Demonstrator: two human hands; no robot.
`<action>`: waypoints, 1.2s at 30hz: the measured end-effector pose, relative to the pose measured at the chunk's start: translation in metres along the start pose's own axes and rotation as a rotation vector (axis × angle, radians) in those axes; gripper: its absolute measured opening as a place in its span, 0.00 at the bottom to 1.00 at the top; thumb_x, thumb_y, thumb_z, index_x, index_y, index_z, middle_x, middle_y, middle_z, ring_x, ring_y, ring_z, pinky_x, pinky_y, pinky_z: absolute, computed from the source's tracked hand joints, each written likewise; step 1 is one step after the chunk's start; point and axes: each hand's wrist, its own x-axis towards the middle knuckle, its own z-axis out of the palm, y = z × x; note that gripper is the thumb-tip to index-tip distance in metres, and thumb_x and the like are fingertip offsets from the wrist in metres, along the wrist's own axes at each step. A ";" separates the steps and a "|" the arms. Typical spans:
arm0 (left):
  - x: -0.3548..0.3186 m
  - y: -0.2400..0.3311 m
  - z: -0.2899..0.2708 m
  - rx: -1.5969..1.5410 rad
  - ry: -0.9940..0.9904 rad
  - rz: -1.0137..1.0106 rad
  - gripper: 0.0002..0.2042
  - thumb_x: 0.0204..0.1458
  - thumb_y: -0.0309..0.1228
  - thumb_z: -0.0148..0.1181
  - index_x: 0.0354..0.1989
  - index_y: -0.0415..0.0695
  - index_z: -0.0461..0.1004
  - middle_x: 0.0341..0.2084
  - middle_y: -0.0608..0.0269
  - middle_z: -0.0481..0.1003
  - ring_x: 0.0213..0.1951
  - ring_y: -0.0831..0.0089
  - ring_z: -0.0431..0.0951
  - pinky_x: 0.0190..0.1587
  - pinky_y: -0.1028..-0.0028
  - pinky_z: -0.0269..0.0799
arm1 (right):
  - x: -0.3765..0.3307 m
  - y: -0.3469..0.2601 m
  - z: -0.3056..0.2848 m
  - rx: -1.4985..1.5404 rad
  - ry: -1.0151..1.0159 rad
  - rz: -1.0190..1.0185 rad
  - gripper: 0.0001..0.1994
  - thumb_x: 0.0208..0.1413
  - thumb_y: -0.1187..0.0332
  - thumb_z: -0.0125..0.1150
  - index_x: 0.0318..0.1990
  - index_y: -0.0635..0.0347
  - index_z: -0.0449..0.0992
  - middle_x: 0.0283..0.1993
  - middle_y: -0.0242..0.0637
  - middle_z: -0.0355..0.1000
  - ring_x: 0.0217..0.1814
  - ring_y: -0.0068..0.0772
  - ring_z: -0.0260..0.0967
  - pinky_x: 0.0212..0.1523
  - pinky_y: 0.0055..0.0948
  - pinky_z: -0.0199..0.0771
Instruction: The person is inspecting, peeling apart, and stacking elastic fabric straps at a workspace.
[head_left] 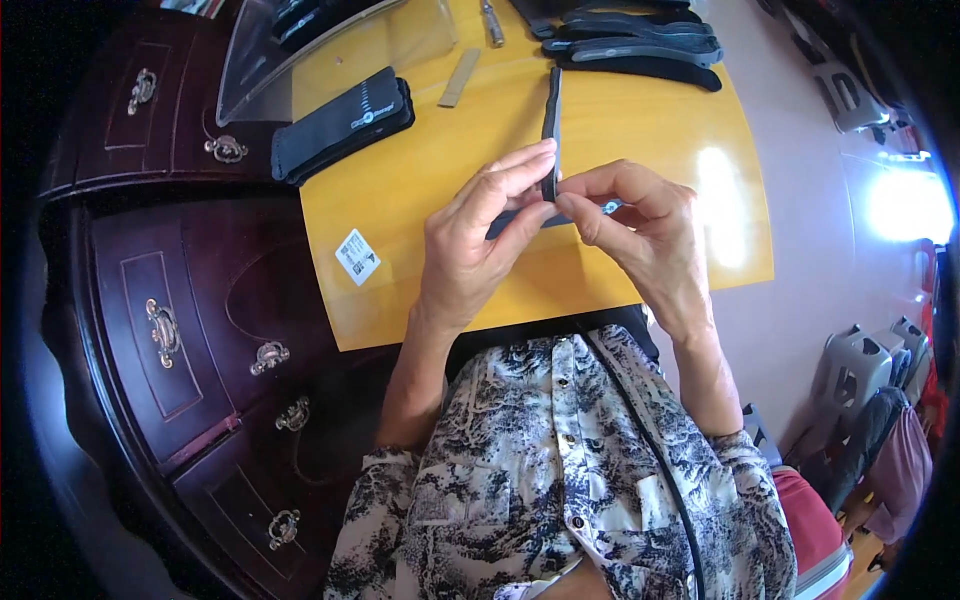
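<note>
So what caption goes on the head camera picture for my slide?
Both hands, left hand and right hand, pinch a dark strip over a yellow table.

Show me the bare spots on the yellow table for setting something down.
Bare: right part of the yellow table, beyond the right hand; and between the white label and black pouch. Crowded: far edge with stacked dark strips.

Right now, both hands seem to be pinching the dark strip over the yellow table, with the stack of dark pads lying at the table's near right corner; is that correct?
Not quite. Both the left hand and the right hand do pinch the dark strip over the yellow table, but the stack of dark pads lies at the far left of the table, not the near right corner. The head view shows this.
</note>
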 end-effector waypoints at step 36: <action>-0.007 0.010 0.007 -0.452 0.215 -0.282 0.15 0.52 0.16 0.56 0.48 0.33 0.65 0.40 0.57 0.71 0.44 0.75 0.73 0.46 0.77 0.72 | 0.029 0.016 0.007 -0.040 -0.120 -0.244 0.05 0.46 0.74 0.61 0.28 0.64 0.71 0.25 0.36 0.72 0.25 0.25 0.71 0.27 0.22 0.73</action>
